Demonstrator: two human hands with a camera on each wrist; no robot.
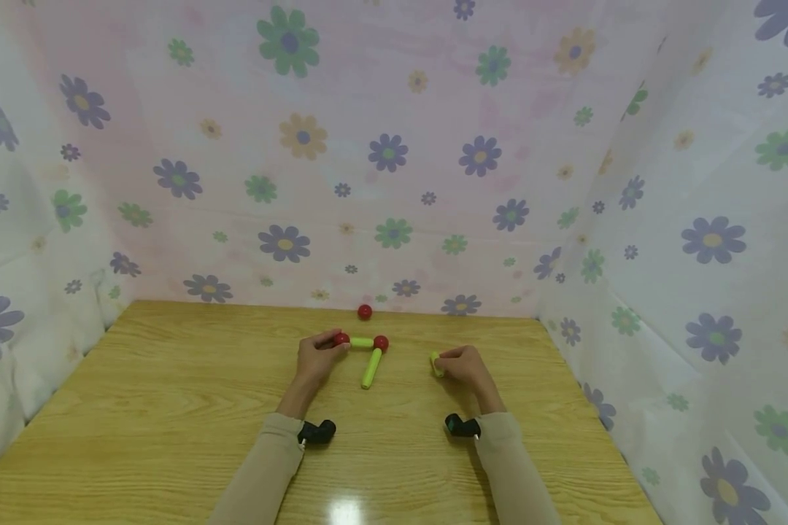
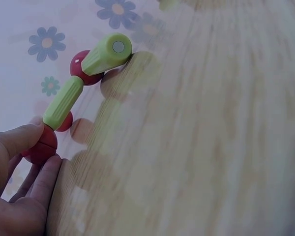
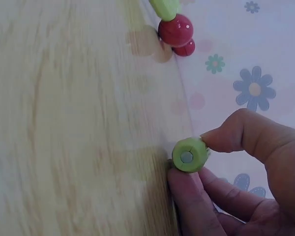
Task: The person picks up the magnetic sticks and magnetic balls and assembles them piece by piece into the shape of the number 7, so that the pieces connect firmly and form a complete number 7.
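Note:
My left hand (image 1: 317, 359) pinches a red ball (image 2: 43, 146) between thumb and fingers, low over the table. A green rod (image 1: 362, 342) runs from that ball to a second red ball (image 1: 381, 343). From this second ball another green rod (image 1: 371, 369) points toward the near side, a round silver disc showing on its end in the left wrist view. Over on the right, my right hand (image 1: 468, 367) holds a separate green rod (image 3: 190, 155) between thumb and fingers. That rod also has a silver disc in its end.
One loose red ball (image 1: 365, 312) lies behind the joined pieces, close to the table's back edge. The wooden table (image 1: 171, 408) is bordered by flower-patterned cloth (image 1: 341, 219) at the back and both sides. Each wrist carries a small black camera (image 1: 318, 432).

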